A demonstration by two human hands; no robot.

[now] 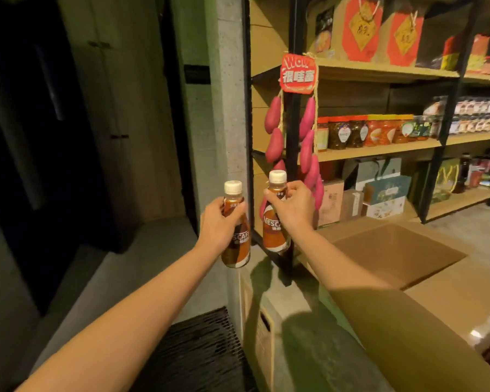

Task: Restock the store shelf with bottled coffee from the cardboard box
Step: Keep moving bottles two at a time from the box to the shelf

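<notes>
My left hand [215, 222] grips a brown coffee bottle with a white cap [235, 244], held upright in the air in front of a grey concrete pillar. My right hand [293, 206] holds a second, matching coffee bottle [275, 230] by its upper part, just left of the shelf's black upright. The open cardboard box [393, 250] lies below and to the right of my right arm; what it holds is hidden from here. The store shelf [379, 149] with wooden boards stands to the right.
A string of purple sweet-potato decorations [309, 142] under a red sign [297, 75] hangs on the shelf post behind the bottles. Jars [348, 134], gift boxes [385, 193] and red bags [362, 26] fill the boards. A black floor mat [198, 349] and dark doorway lie left.
</notes>
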